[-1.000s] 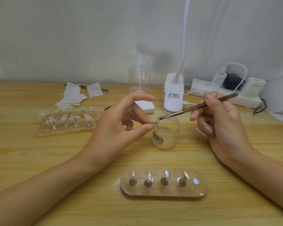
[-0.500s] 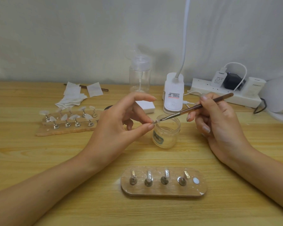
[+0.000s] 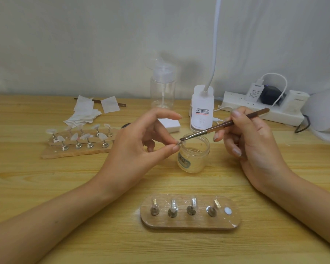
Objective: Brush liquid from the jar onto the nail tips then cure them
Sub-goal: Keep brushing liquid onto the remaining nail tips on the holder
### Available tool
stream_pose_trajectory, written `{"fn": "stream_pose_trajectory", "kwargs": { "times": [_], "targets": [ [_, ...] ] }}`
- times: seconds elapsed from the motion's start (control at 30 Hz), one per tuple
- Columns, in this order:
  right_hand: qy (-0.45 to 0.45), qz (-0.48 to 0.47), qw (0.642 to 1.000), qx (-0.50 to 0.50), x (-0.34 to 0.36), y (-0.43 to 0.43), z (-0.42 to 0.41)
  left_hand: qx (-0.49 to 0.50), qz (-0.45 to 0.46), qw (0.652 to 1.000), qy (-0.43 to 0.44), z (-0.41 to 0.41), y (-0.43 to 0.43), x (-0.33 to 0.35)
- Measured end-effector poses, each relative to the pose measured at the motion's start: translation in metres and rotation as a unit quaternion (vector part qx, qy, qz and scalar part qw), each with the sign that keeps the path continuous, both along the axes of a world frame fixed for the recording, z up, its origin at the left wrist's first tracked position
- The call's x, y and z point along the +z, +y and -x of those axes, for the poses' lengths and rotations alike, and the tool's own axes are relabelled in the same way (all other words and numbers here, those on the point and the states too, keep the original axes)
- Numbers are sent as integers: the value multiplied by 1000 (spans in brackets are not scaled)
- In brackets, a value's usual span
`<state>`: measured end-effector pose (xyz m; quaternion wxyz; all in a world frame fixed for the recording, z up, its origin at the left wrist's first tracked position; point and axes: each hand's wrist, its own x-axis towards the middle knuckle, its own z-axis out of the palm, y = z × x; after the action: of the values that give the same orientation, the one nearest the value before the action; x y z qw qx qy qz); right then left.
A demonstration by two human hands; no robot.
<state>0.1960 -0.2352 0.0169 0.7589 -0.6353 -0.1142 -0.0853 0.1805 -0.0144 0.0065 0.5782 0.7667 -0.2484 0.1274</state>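
On the desk's near edge, the oval wooden stand has 1 peg free. Beyond it, left-hand fingers pinch a small clear nail tip over the open glass jar; right-hand fingers grip the brown-handled brush, whose bristles now meet the tip: coating has begun.

**Layout around the fingers**

The jar stood on the bench just right of the left fingers and left of the right fingers. The near holder lay before them. The far holder lay left of them, and the lamp base stood behind.
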Motion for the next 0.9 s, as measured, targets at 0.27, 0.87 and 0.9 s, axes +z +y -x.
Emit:
{"fn": "stream_pose_trajectory", "kwargs": {
  "times": [0.27, 0.87, 0.9],
  "targets": [
    [-16, 9, 1000, -1, -1, -1, 0, 1, 7, 1000, 12, 0, 0, 0],
    [-26, 7, 1000, -9, -1, -2, 0, 8, 25, 999, 47, 0, -2, 1],
    [-16, 9, 1000, -15, -1, -2, -1, 7, 27, 998, 50, 0, -2, 1]
  ]
}}
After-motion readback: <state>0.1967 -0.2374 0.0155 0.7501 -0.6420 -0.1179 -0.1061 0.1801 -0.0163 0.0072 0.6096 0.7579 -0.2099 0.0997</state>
